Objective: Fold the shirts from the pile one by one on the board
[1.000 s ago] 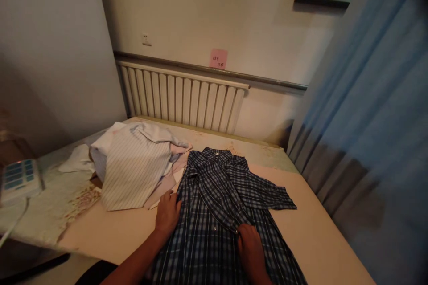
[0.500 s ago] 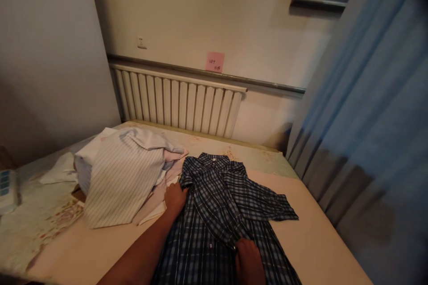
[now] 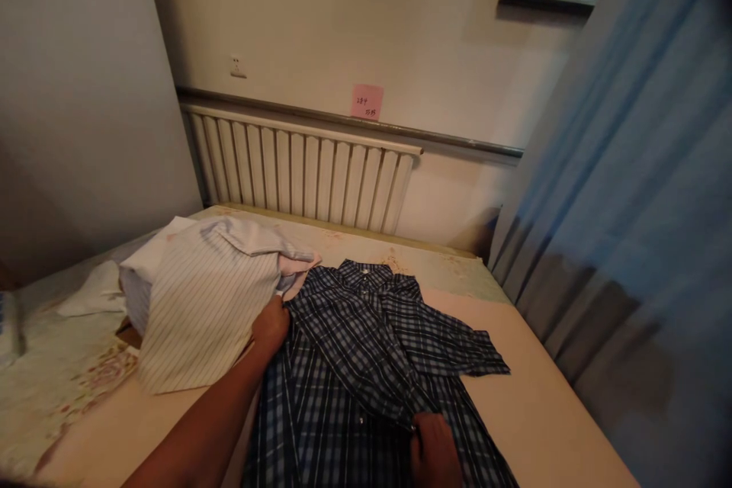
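Observation:
A dark blue plaid shirt [image 3: 332, 389] lies front up, its collar toward the wall. One sleeve crosses the front diagonally; the other stretches out to the right. My left hand [image 3: 271, 326] is closed on the shirt's edge near the left shoulder, fingertips partly hidden. Down at the lower right, my right hand [image 3: 435, 448] grips the cuff end of the crossed sleeve. Just left of the plaid shirt sits a heap of light clothes, with a white striped shirt [image 3: 209, 305] on top, close to my left hand.
The bed or table [image 3: 549, 396] has a pale pink cover over a floral cloth. Behind it are a radiator [image 3: 303, 171] and a wall with a pink note [image 3: 367, 101]. A blue curtain [image 3: 640, 229] hangs along the right side.
My left hand has moved left, drawing the shirt's left shoulder and side outward. My right hand has shifted slightly right and down with the cuff.

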`<state>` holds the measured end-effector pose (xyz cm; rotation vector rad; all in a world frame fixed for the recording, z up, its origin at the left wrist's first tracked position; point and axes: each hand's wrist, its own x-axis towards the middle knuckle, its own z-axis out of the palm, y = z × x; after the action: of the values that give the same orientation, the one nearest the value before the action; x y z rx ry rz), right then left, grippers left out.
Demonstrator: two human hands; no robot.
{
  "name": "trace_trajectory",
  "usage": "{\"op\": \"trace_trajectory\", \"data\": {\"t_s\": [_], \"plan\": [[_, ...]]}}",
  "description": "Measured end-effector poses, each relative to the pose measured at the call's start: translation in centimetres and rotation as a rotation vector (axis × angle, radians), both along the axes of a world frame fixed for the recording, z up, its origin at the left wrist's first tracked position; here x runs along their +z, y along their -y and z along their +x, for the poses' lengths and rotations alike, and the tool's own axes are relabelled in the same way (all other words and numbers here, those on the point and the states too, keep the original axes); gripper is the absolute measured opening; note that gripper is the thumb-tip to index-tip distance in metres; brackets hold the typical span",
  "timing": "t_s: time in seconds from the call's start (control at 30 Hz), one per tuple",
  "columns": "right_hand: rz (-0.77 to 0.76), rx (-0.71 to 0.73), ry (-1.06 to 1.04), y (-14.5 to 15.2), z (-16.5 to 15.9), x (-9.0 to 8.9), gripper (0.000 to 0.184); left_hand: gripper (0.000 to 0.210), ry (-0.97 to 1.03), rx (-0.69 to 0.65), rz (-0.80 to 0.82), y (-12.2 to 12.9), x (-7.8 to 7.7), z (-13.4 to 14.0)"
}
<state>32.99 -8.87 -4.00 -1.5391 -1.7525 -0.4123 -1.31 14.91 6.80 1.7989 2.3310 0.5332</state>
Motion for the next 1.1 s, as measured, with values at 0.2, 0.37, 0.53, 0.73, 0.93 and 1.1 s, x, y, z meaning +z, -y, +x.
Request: {"op": "trace_trajectory", "data": {"t_s": [0.2, 0.37, 0.53, 0.73, 0.93, 1.1], "plan": [[-0.080, -0.009, 0.041, 0.2, -0.1, 0.4, 0.028, 0.027, 0.030, -0.021, -0.053, -0.3, -1.4, -1.4], [-0.110, -0.014, 0.073, 0.2, -0.2, 0.4, 0.030, 0.026, 0.050, -0.040, -0.057, -0.3, -1.8, -1.4], [-0.112, -0.029, 0.084, 0.4, -0.6, 1.0, 0.026, 0.027, 0.017, -0.084, -0.014, 1.9, -1.2, -0.6], [-0.147, -0.027, 0.101, 0.7, -0.9, 1.9, 0.023, 0.031, -0.048, -0.326, 0.027, 8.4, -0.2, 1.0], [-0.151, -0.042, 0.110, 0.9, -1.0, 2.3, 0.023, 0.024, -0.036, -0.740, -0.127, 16.3, -0.7, 2.5], [-0.166, -0.039, 0.112, 1.3, -1.1, 2.7, 0.020, 0.015, -0.043, -0.851, -0.236, 20.2, -1.2, 2.1]]}}
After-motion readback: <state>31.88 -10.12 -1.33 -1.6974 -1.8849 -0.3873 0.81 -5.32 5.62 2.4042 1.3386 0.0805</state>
